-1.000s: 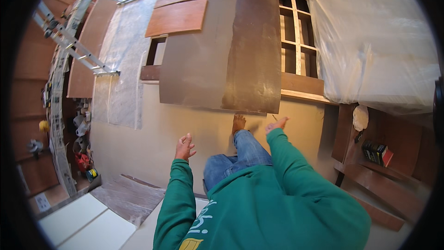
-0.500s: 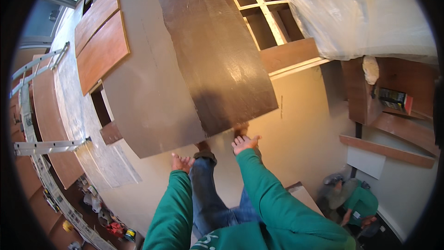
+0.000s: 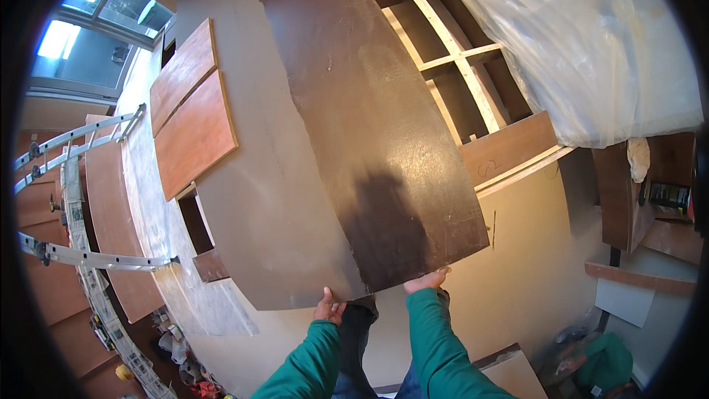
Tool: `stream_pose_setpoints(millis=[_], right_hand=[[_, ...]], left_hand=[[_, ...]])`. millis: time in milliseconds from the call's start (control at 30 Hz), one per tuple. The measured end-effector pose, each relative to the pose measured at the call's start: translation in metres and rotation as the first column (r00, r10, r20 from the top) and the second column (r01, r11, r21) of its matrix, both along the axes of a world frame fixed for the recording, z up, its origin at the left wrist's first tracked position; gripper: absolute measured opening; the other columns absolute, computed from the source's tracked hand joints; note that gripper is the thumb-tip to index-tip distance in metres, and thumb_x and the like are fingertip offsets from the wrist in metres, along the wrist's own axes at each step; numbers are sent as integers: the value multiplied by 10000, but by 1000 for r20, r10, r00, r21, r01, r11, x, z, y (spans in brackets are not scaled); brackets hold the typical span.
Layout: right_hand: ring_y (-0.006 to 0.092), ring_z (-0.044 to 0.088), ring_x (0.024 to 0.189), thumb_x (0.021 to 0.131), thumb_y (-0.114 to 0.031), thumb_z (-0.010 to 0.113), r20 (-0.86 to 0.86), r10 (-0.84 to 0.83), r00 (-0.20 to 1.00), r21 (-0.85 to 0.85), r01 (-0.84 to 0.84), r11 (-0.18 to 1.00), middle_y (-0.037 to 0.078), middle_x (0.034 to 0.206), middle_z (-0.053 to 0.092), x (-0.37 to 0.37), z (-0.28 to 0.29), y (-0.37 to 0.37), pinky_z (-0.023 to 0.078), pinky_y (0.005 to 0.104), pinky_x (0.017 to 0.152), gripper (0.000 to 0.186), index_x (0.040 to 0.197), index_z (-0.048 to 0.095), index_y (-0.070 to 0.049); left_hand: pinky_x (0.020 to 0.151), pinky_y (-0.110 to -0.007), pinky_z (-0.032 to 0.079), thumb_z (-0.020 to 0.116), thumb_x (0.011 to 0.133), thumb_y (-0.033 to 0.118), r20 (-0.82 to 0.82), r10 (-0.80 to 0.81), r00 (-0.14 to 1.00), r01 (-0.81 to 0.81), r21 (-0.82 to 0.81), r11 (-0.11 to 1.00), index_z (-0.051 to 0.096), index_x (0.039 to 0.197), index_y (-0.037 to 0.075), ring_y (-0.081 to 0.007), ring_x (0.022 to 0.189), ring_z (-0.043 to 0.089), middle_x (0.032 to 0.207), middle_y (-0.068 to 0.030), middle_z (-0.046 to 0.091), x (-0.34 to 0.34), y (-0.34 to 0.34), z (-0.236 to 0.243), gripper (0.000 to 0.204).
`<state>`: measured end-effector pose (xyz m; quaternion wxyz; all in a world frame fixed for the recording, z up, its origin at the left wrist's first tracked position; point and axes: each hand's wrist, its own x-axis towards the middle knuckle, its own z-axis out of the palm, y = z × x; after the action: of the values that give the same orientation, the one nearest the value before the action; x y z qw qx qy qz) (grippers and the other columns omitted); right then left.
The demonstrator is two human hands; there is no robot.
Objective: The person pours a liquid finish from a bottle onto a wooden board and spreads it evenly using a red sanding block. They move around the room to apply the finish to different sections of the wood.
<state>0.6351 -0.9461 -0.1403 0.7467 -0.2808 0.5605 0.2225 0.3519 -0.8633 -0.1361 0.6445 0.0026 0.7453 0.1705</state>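
A long brown panel (image 3: pixel 277 244) stretches away in front of me, its left part matte grey-brown. Along its right part runs a glossy dark brown strip (image 3: pixel 402 155) with a ragged left border. My left hand (image 3: pixel 329 309) grips the panel's near edge, thumb up against it and fingers partly beneath. Farther right, my right hand (image 3: pixel 427 281) holds the same edge under the dark strip, most of its fingers hidden below. Both arms reach forward in green sleeves.
Two orange-brown boards (image 3: pixel 196 133) lie left, beside ladder-like metal frames (image 3: pixel 96 257). A wooden lattice frame (image 3: pixel 450 52) and plastic sheeting (image 3: pixel 591 44) are at the upper right. A person in green (image 3: pixel 607 362) crouches at the lower right, below a shelf unit (image 3: pixel 620 196).
Both hands have moved from just short of the near edge onto it and now grip it. The view has shifted, so the panel appears lower and farther right.
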Motion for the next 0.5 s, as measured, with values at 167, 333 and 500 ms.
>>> stream_pose_setpoints(millis=[167,333,500], right_hand=[[312,319,1558,1067,-672,230,-73,90,993,-295,-107,949,80,1710,334,9,3,11,190,493,1295,805,1646,340,-124],[313,295,1570,1063,-674,236,-94,117,989,-390,-145,909,87,1721,306,7,-18,3,175,498,1298,812,1663,295,-131],[325,290,1569,1050,-691,256,-95,115,989,-375,-143,916,112,1729,280,3,-24,-4,173,502,1296,840,1666,283,-120]], left_hand=[[1074,-524,508,793,958,342,-49,69,996,-69,3,998,523,1451,92,-360,1315,582,1401,-112,623,-2,-8,-6,616],[1020,-514,543,801,952,334,-166,46,985,-54,-42,998,570,1385,73,-365,1213,640,1347,-112,653,8,-1,-7,556],[911,-475,607,810,949,321,-129,41,991,-45,-28,999,588,1344,46,-360,1101,676,1298,-143,668,11,3,1,530]])
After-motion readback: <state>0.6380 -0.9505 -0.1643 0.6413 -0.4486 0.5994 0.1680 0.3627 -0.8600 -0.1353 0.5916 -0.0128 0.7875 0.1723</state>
